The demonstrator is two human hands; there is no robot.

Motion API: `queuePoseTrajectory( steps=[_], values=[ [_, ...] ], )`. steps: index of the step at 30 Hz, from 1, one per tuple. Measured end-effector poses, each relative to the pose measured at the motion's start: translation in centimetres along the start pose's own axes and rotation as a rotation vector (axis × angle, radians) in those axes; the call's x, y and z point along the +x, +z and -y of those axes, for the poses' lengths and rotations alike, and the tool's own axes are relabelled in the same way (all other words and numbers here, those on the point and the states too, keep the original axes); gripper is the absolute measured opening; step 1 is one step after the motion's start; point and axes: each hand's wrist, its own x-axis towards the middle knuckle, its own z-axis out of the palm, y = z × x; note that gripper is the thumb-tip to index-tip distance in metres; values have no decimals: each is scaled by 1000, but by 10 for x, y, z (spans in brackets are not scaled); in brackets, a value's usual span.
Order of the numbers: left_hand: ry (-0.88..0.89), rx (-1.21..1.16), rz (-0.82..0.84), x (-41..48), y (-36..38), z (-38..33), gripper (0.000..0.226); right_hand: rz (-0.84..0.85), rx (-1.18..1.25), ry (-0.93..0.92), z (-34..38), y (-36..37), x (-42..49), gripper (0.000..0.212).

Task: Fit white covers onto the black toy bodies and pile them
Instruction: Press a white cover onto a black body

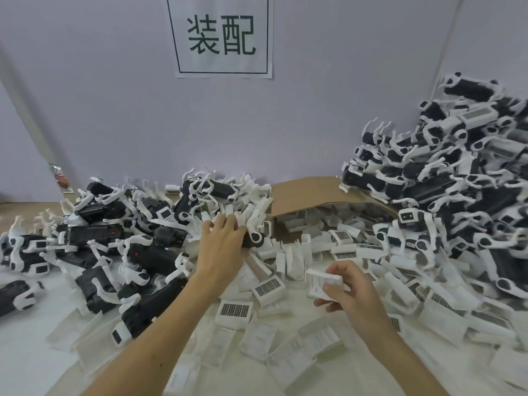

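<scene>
My left hand (222,247) reaches forward and closes over a black toy body (255,239) with white legs, at the edge of the left heap. My right hand (350,290) holds a white cover (322,284) between thumb and fingers, hollow side up, just above the loose covers. Uncovered black toy bodies (114,247) lie in a heap on the left. Toy bodies with white covers fitted (445,178) are piled high on the right. Loose white covers (257,315), some showing a dark grid panel, are scattered across the middle and front.
A cardboard box (311,192) lies tipped on its side at centre back, covers spilling from it. A grey wall with a paper sign (221,35) stands behind. A small coloured packet (61,178) sits by the wall at left.
</scene>
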Motion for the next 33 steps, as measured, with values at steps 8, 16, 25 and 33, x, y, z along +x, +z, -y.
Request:
queuePoseTrajectory(
  steps=[8, 16, 25, 33],
  values=[
    [-376, -838, -287, -29, -52, -29, 18, 23, 44, -4, 3, 4, -2, 13],
    [-765, -2017, 180, -88, -60, -60, 45, 51, 66, 11, 3, 6, -4, 15],
    [-1066, -2406, 419, -91, -62, -63, 47, 24, -14, -81, 4, 11, -8, 20],
    [-786, -2230, 497, -102, -57, -78, 54, 4, -68, -241, 12, 11, -17, 16]
  ],
)
